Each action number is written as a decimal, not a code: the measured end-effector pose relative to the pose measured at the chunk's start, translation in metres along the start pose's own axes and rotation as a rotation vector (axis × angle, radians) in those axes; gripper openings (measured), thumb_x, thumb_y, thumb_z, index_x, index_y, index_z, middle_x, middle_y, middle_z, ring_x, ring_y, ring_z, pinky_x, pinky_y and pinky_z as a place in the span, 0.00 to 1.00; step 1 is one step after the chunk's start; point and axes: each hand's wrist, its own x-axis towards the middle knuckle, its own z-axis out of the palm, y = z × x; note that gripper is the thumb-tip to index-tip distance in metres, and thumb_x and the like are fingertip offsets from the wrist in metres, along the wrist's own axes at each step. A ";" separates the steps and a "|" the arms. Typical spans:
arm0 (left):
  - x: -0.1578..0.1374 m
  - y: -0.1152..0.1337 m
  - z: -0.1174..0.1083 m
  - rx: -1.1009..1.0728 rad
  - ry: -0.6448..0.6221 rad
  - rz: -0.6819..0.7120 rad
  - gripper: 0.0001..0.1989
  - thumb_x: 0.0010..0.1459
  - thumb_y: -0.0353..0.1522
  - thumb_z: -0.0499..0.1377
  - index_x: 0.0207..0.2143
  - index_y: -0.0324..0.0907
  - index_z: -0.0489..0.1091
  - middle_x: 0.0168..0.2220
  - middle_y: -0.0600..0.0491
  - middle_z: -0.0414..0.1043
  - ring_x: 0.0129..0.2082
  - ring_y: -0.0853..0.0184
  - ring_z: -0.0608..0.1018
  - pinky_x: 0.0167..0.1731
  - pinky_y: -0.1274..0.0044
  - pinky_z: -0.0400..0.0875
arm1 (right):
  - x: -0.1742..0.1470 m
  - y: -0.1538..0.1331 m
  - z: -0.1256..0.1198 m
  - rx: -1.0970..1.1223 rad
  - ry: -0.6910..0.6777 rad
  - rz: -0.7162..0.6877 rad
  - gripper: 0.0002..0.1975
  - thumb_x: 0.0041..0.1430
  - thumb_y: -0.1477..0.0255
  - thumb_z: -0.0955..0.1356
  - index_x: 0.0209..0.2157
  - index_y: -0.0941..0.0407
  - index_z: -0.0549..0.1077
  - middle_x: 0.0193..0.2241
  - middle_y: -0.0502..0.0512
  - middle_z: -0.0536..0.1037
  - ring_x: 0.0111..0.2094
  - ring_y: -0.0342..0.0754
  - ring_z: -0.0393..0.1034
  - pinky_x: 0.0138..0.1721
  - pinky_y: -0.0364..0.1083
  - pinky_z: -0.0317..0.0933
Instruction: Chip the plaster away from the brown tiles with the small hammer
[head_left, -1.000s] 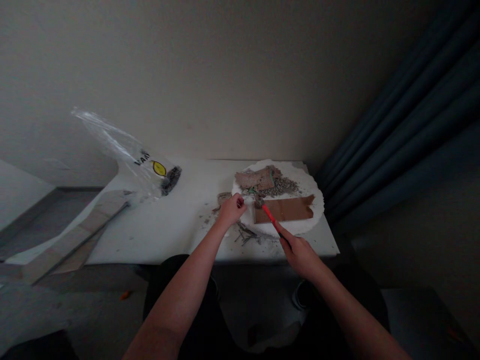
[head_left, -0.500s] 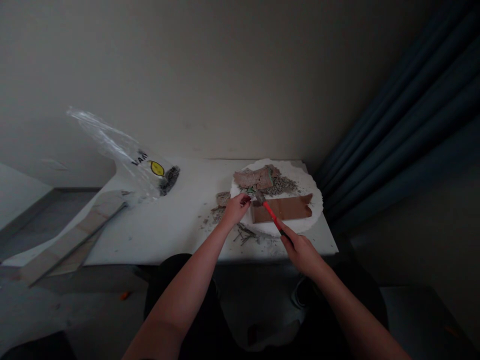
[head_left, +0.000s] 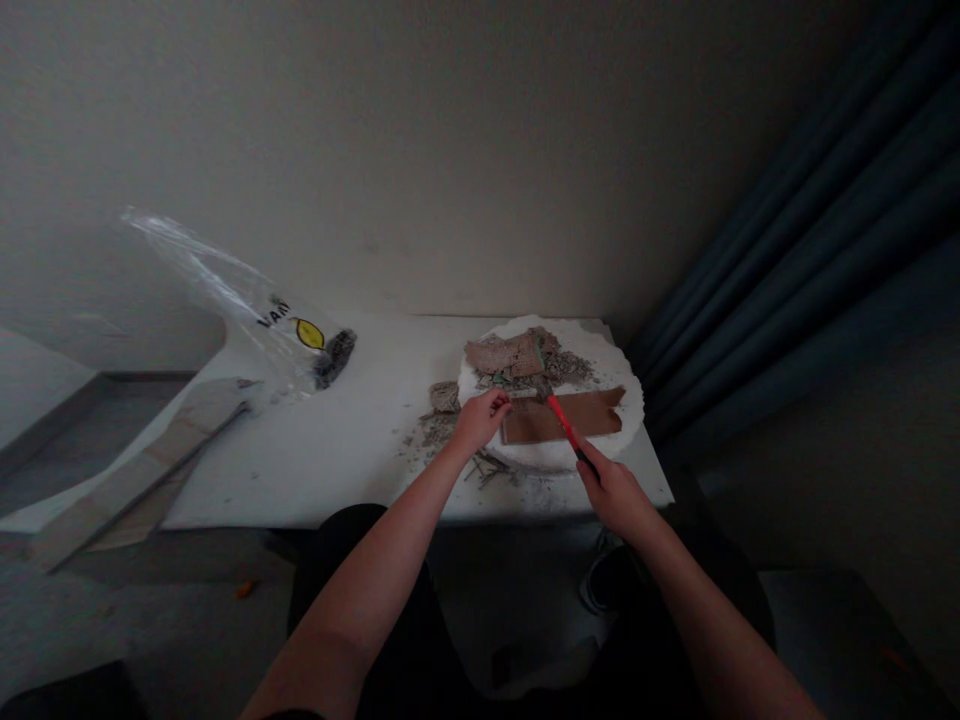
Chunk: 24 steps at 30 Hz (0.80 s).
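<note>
Gripping a hammer (head_left: 564, 420) in the right hand (head_left: 616, 495), with fingers wrapped round the dark end of its red handle, near the front edge of the desk (head_left: 322, 450). Holding its head up and to the left, by the far edge of a brown board (head_left: 589, 415); cannot tell whether touching it. Holding the left hand (head_left: 480, 420) at the board's left end, with fingers curled and drawn together; cannot tell whether pinching anything small between them. Can see a ragged white pad (head_left: 634, 400) under the board, toward the desk's right edge. Can also see a cracked slab (head_left: 502, 354) on the pad, toward the desk's back edge, with grey rubble (head_left: 570, 370) spread to its right. Can make out crumbled debris (head_left: 431, 430) left of the pad, near the left hand, and thin sticks (head_left: 491, 468) by the front edge. Farther left, can see a clear plastic bag (head_left: 262, 320) with a yellow print and dark contents, then flat cardboard (head_left: 150, 470) reaching past the desk's front left corner.
</note>
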 end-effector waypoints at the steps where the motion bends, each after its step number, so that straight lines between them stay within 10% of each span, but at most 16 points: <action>1: 0.000 -0.001 0.000 0.009 -0.005 0.001 0.06 0.58 0.34 0.57 0.35 0.43 0.72 0.34 0.53 0.78 0.34 0.67 0.78 0.38 0.75 0.69 | 0.000 -0.001 0.000 0.002 -0.003 0.001 0.29 0.67 0.68 0.57 0.69 0.52 0.53 0.32 0.58 0.80 0.34 0.57 0.75 0.35 0.48 0.61; 24: -0.001 -0.001 0.001 0.111 -0.008 0.030 0.07 0.59 0.35 0.56 0.37 0.45 0.72 0.35 0.53 0.78 0.35 0.65 0.78 0.38 0.74 0.68 | 0.000 -0.002 -0.002 -0.030 -0.004 0.004 0.29 0.67 0.68 0.57 0.69 0.51 0.53 0.29 0.56 0.78 0.31 0.54 0.73 0.35 0.48 0.60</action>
